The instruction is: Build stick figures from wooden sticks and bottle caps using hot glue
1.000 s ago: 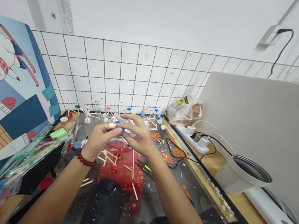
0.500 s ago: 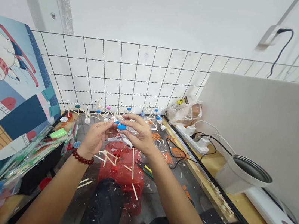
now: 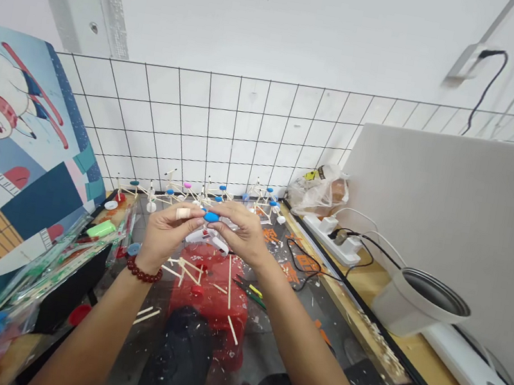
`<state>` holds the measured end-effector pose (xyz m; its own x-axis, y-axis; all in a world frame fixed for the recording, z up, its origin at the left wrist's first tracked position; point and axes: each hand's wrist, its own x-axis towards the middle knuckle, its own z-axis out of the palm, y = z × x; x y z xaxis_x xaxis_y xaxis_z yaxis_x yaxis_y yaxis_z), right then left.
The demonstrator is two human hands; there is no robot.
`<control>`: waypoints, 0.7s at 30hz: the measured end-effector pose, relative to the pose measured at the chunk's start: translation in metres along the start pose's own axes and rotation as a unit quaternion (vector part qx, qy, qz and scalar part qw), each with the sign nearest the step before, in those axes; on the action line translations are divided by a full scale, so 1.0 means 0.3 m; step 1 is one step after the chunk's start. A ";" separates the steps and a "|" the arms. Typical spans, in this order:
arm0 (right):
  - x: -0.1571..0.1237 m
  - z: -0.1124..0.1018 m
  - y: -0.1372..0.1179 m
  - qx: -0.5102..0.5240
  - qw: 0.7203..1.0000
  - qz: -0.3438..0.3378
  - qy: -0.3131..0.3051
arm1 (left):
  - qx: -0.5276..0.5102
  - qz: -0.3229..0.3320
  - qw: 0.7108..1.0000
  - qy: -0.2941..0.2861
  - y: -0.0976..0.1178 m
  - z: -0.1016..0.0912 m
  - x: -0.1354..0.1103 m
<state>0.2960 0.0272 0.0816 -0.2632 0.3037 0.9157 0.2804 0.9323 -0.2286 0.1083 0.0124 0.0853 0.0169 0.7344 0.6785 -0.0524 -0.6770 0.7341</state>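
Observation:
Over the desk, both hands meet at a small blue oval lump (image 3: 211,216) that looks like modelling clay. My left hand (image 3: 165,233), with a bandage on one finger and a red bead bracelet, pinches its left side. The fingertips of my right hand (image 3: 244,235) close on the right side. Beneath the hands lies a white, branching object (image 3: 201,236), partly covered, whose kind I cannot make out. Nearer to me a small frame of thin wooden sticks (image 3: 185,270) rests on the desktop, with loose sticks (image 3: 232,330) about it.
Several stick models with blue, pink and white discs (image 3: 170,192) line the back. A cutter-like tool with a yellow part (image 3: 255,291) lies right of centre. Along the right edge are a power strip (image 3: 335,239), a black cable (image 3: 297,265) and a pale bucket (image 3: 401,313).
My left fingers have turned and closed in on the blue lump, bringing the bandage into view. Two blue bits showed between the hands before; now mainly one shows.

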 end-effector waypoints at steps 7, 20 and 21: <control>0.001 0.006 -0.004 0.007 1.000 0.004 0.006 | 0.032 0.036 0.999 0.021 0.000 0.011 -0.009; 0.002 0.007 -0.009 0.008 1.000 0.008 0.014 | 0.011 0.027 0.999 0.028 -0.001 0.014 -0.009; 0.002 0.007 -0.009 0.010 1.000 0.004 0.014 | 0.010 0.028 0.999 0.026 -0.003 0.014 -0.011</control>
<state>0.2931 0.0253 0.0820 -0.2352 0.3054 0.9227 0.2637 0.9338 -0.2419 0.1125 0.0103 0.0826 -0.0372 0.6966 0.7165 -0.0323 -0.7174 0.6959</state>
